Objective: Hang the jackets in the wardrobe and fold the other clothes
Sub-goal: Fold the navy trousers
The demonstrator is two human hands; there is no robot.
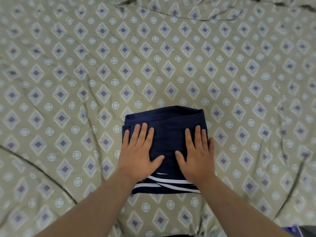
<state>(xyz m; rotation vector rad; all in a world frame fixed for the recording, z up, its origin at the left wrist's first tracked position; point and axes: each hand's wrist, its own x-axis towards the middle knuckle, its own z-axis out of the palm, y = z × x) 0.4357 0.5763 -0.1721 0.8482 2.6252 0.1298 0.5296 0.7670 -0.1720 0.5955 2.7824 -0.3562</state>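
A navy garment with white stripes along its near edge lies folded into a compact rectangle on the bed. My left hand lies flat on its left half, fingers straight and spread. My right hand presses flat on its right half, the little finger at the garment's right edge. Both palms face down and neither hand grips the cloth.
The bed sheet is olive with a diamond and circle pattern and fills nearly the whole view, with wrinkles at the far edge and creases at left and right. A dark object shows at the bottom right corner.
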